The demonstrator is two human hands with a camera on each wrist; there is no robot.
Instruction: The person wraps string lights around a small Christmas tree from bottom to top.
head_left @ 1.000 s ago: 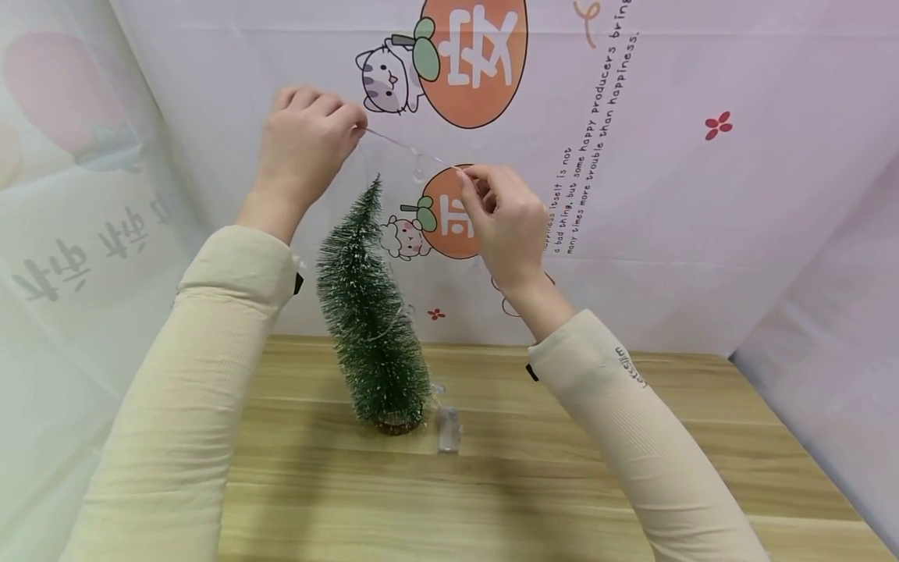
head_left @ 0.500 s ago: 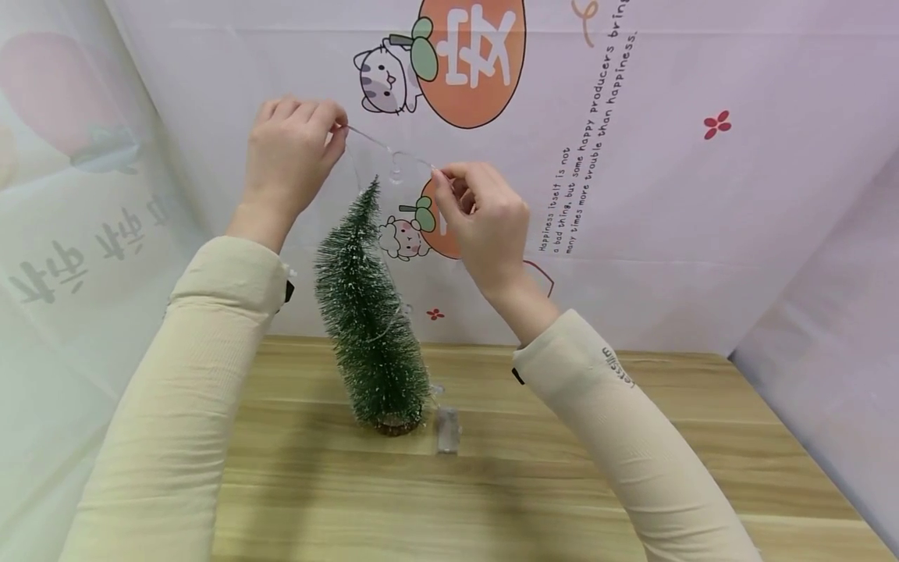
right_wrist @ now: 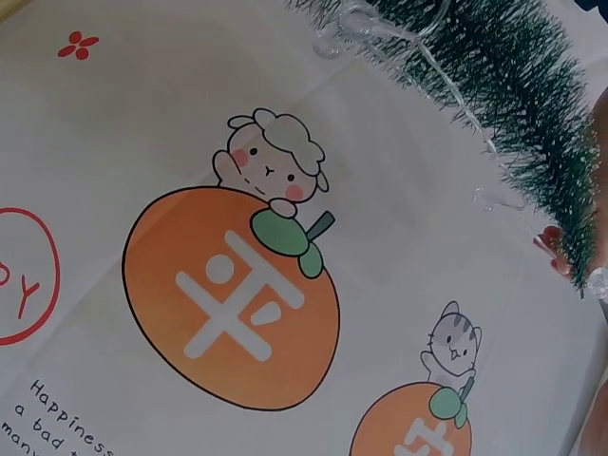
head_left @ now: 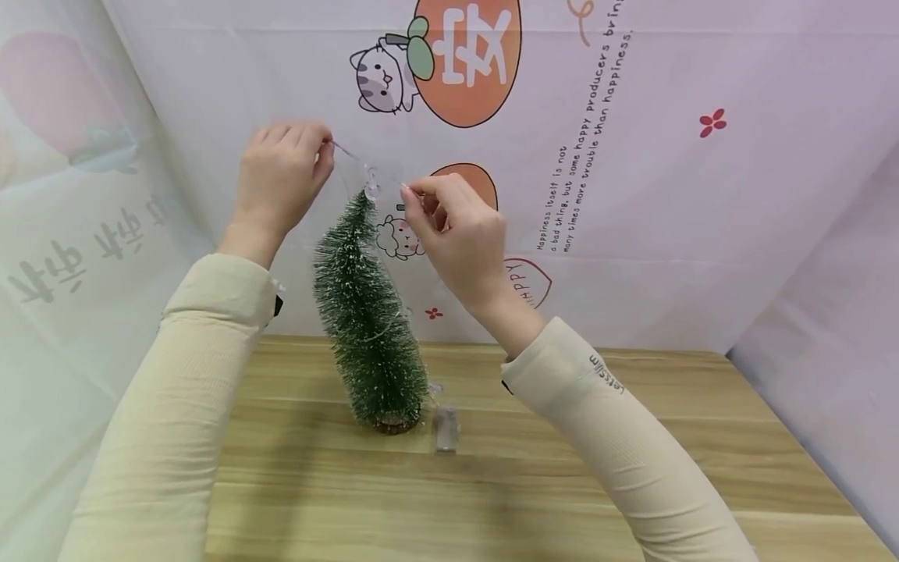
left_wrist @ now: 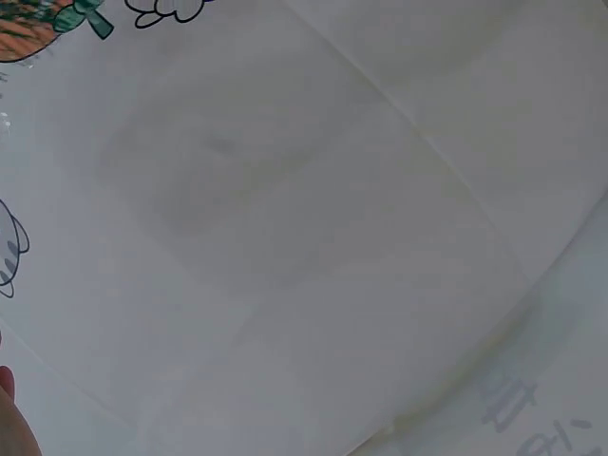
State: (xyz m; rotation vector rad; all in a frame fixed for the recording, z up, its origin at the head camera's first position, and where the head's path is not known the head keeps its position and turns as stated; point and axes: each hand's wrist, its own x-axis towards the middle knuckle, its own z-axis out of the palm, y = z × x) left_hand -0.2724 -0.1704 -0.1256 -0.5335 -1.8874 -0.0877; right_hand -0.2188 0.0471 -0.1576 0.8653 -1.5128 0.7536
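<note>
A small green artificial Christmas tree (head_left: 368,312) with white-flecked bristles stands on its round base, its top leaning left. A clear string of lights (head_left: 349,153) lies around it, and part of the strand (right_wrist: 451,84) shows against the bristles in the right wrist view. My left hand (head_left: 281,179) pinches the string above and left of the treetop. To the right of the tip, my right hand (head_left: 460,234) pinches it too. Between them a clear bulb (head_left: 373,186) hangs at the tip. In the left wrist view only a sliver of hand (left_wrist: 11,418) shows.
Beside the tree's base, a small translucent box (head_left: 445,429) lies on the wooden table (head_left: 562,468), with the string's end near it. A white printed cloth (head_left: 632,195) hangs close behind the tree. Another cloth (head_left: 63,351) hangs at the left.
Both hands have moved left and down with the string. The bulb between them has come from right of the treetop down to its tip. The tree stays in place.
</note>
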